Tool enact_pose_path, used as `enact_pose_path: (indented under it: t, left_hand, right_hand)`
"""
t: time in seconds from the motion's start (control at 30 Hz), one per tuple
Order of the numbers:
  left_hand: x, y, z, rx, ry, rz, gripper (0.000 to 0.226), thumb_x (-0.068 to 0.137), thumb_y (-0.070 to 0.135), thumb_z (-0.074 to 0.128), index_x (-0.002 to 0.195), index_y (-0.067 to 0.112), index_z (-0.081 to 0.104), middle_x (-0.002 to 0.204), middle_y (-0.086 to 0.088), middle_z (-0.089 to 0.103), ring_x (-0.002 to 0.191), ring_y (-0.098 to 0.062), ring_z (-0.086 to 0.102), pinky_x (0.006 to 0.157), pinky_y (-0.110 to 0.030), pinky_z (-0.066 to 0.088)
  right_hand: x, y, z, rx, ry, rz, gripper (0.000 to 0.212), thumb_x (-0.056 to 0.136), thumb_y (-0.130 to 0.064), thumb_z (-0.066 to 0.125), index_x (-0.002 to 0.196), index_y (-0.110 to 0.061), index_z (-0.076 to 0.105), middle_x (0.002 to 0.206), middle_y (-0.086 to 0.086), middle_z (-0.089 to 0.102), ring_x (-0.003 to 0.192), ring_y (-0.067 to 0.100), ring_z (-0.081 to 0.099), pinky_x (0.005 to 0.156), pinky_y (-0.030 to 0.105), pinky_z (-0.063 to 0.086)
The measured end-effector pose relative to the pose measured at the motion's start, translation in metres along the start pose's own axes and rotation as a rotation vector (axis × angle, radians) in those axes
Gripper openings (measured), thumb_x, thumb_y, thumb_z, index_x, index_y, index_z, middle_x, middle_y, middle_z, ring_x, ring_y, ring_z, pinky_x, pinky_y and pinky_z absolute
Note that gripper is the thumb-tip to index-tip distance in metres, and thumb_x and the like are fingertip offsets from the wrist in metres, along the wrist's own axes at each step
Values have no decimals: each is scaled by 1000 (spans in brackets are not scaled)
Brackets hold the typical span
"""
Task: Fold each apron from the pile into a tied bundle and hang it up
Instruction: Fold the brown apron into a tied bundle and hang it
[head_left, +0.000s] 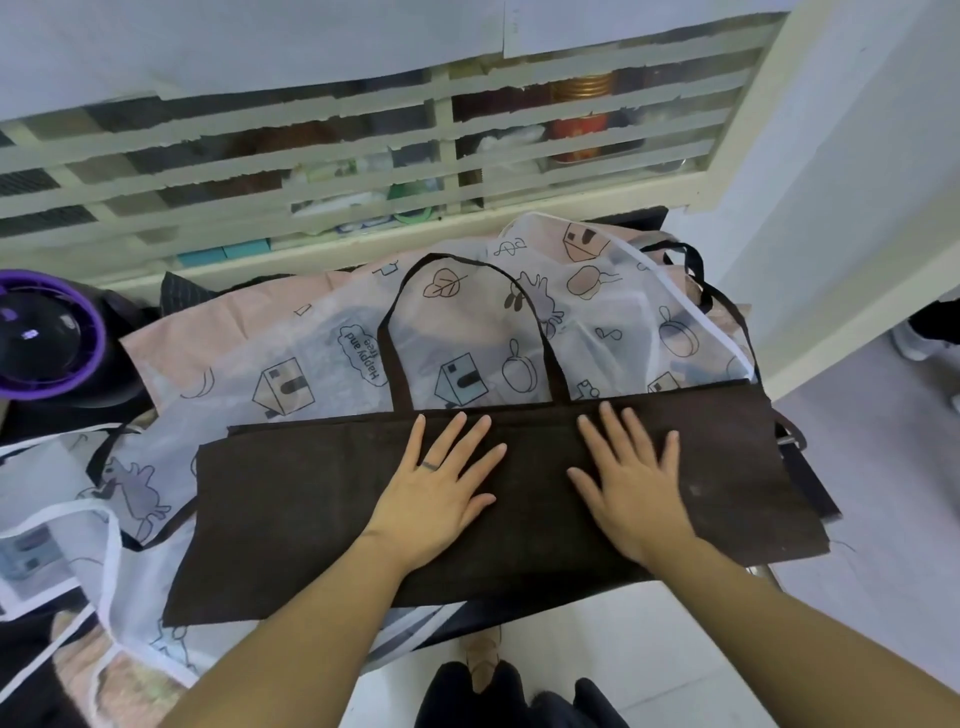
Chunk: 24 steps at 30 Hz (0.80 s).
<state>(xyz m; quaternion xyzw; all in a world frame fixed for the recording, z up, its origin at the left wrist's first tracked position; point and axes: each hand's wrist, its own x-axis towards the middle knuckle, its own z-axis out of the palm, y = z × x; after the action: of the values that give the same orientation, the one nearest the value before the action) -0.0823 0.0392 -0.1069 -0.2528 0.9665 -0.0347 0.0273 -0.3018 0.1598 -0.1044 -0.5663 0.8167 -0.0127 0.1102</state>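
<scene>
A dark brown apron (291, 519) lies folded into a wide band across the top of the pile. Its neck loop (457, 260) arcs away from me over the printed aprons. My left hand (441, 483) lies flat on the band's middle, fingers spread, a ring on one finger. My right hand (631, 478) presses flat just to the right of it, fingers straight. Under the brown apron lies a pile of translucent white and pink aprons (291, 358) printed with houses and leaves.
A white slatted cabinet front (363, 156) stands behind the pile, with jars and packets visible through it. A purple-rimmed round object (47, 338) sits at the left. More printed aprons (62, 545) hang off the left side. White floor tiles (883, 519) show at the right.
</scene>
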Motion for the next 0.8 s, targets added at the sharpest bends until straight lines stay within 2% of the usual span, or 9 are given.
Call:
enact_pose_path:
  t: [0.1,0.17,0.27,0.37,0.4,0.5,0.6,0.73,0.8]
  left_hand:
    - [-3,2,0,-3,-45,-68,54,93,49,30,137,25,50,147,-8,44,137,-30,37,111,-57,15]
    - [-4,3,-1,-21,-96,-133,56,93,50,28,136,25,51,144,-7,48,134,-30,42,113,-58,19]
    - [-9,5,-10,-70,-148,-201,59,94,52,22,139,25,48,147,-6,44,137,-30,39,109,-55,21]
    - [-17,6,-21,-175,-122,-237,66,92,56,12,148,26,32,157,-4,21,146,-26,15,114,-50,1]
    - [-23,9,-23,-197,-86,-189,64,93,56,16,147,26,34,157,-5,24,146,-26,17,115,-50,2]
    - [-49,15,-24,-157,-48,26,56,94,56,33,141,26,42,150,-3,38,141,-23,29,117,-53,16]
    - [-76,17,-21,-104,-90,73,58,89,55,43,140,27,42,148,-2,41,138,-22,33,112,-49,18]
    - [-98,18,-19,-57,-150,-29,61,79,41,50,138,28,40,142,-2,48,132,-23,43,112,-50,23]
    - [-101,20,-20,-51,-146,-91,70,70,33,72,135,25,49,138,-4,53,126,-26,51,108,-52,35]
  right_hand:
    - [0,37,-5,-40,-54,129,81,78,-71,-4,151,-36,5,161,-3,-2,148,23,-6,112,60,-3]
    - [2,54,-13,-39,-104,188,78,83,-75,-1,151,-37,-1,161,-3,-6,147,24,-9,112,61,-1]
    - [4,66,-24,-1,-159,288,70,92,-65,16,152,-32,3,161,1,-3,147,29,-8,115,60,1]
    - [-3,59,-33,9,-82,384,66,96,-58,25,153,-26,14,160,10,8,147,34,0,115,61,4]
    - [-8,51,-34,10,-11,308,64,96,-55,30,151,-24,21,158,12,16,146,35,7,114,60,6]
    - [-37,20,-29,68,170,-171,62,87,-50,40,142,-21,42,149,11,39,140,34,31,113,54,16]
    - [-66,-7,-14,-42,37,-511,60,85,-46,42,141,-25,40,149,1,39,140,24,32,117,48,20]
    - [-77,-14,6,-191,-51,-497,49,89,-38,39,134,-24,52,138,-1,54,130,21,48,104,44,34]
    - [-75,-11,10,-187,-48,-501,50,82,-35,59,130,-23,56,135,0,57,126,21,52,101,42,37]
